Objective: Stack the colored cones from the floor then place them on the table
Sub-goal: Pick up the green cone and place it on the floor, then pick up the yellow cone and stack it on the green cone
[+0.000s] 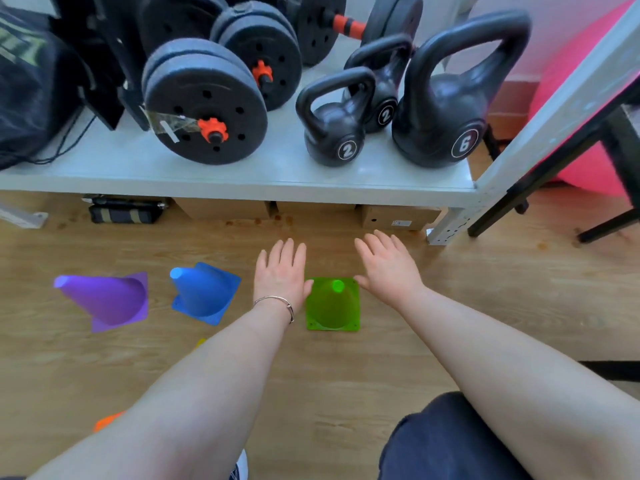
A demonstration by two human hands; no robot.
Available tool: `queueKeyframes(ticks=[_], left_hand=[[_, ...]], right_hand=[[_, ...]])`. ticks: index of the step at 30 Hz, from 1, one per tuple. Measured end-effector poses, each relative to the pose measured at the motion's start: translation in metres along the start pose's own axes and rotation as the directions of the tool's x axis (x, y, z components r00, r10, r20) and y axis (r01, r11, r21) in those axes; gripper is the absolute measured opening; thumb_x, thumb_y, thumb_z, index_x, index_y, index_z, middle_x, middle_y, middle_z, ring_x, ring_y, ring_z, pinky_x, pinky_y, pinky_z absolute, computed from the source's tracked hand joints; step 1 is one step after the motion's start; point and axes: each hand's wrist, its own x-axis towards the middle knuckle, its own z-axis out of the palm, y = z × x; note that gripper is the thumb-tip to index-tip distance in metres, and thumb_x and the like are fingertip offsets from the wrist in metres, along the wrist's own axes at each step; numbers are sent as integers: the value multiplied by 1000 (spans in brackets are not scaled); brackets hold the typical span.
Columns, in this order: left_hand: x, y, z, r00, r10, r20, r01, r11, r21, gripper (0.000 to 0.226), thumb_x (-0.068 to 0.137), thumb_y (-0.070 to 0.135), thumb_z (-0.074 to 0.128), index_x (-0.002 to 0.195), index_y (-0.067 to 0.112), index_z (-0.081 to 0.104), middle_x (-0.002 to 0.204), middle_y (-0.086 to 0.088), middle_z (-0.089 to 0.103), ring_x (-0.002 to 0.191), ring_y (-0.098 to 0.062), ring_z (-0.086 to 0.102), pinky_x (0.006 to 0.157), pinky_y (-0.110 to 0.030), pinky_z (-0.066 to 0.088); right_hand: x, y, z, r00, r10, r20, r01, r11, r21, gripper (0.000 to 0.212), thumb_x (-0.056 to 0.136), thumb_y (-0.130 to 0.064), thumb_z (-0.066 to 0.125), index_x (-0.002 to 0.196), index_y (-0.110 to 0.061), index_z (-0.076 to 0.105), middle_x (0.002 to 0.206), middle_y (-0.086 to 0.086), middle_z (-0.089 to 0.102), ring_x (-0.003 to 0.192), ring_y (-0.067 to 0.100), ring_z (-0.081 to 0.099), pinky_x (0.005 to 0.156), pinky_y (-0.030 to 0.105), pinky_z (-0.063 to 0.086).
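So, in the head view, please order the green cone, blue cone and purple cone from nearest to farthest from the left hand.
1. green cone: just right of the left hand, beside its thumb.
2. blue cone: on the floor to the hand's left.
3. purple cone: farthest left, beyond the blue one.

purple cone | blue cone | green cone (translucent) | black kettlebells

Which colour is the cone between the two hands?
Green cone, best seen in the head view.
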Motion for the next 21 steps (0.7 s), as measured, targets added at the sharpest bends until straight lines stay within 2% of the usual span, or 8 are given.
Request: queueKeyframes(ticks=[3, 7, 10, 12, 15, 17, 21], left_hand=[[-9, -11, -15, 998, -65, -6, 65, 997, 28, 76, 87, 50, 54, 149, 17, 26, 157, -9, 29, 146, -28, 24, 117, -50, 20], [-24, -42, -27, 993, -108, -40, 110, 993, 42, 72, 89, 46, 55, 148, 16, 28, 156, -9, 33, 146, -26, 26, 117, -49, 22], [-38, -71, -32, 980, -195, -41, 197, 979, 51, 71, 90, 45, 53, 149, 16, 26, 157, -7, 30, 147, -25, 24, 119, -48, 18], [-53, -90, -32, 962, -268, -46, 270, 961, 63, 71, 86, 43, 59, 147, 16, 33, 153, -8, 38, 144, -25, 31, 117, -48, 24], [-79, -119, -27, 929, -368, -48, 370, 927, 62, 73, 65, 35, 81, 130, 13, 56, 132, -10, 60, 126, -28, 55, 102, -49, 46], [-99, -138, -20, 901, -434, -23, 434, 897, 80, 73, 58, 30, 85, 125, 13, 61, 126, -10, 64, 120, -29, 59, 98, -49, 48], [-143, -169, -1, 822, -566, 58, 564, 824, 58, 64, 70, 16, 79, 129, 16, 57, 131, -12, 60, 126, -30, 55, 100, -49, 45]], right_hand=[[-2, -13, -13, 998, 3, -58, -3, 1000, -3, 78, 79, -44, 80, 144, -8, 54, 143, 16, 60, 141, 37, 49, 118, 55, 41], [6, -36, -23, 997, -25, -79, 23, 1000, -20, 75, 85, -43, 75, 147, -9, 49, 145, 16, 56, 143, 37, 46, 119, 54, 39], [17, -57, -29, 995, -60, -82, 59, 998, -14, 75, 86, -42, 75, 147, -8, 49, 146, 16, 56, 144, 37, 45, 120, 54, 37], [24, -76, -34, 992, -105, -71, 105, 994, -3, 74, 90, -42, 70, 151, -9, 43, 152, 15, 50, 148, 36, 40, 124, 53, 32], [30, -108, -37, 982, -183, -41, 183, 983, 2, 74, 96, -43, 63, 155, -10, 35, 159, 14, 42, 153, 34, 31, 127, 50, 25], [30, -131, -35, 969, -244, -22, 244, 970, 3, 73, 96, -43, 63, 155, -11, 35, 158, 14, 42, 153, 34, 31, 127, 50, 25], [29, -175, -24, 928, -372, 26, 372, 928, 10, 71, 94, -33, 63, 156, -14, 35, 158, 13, 42, 151, 35, 33, 126, 50, 27]])
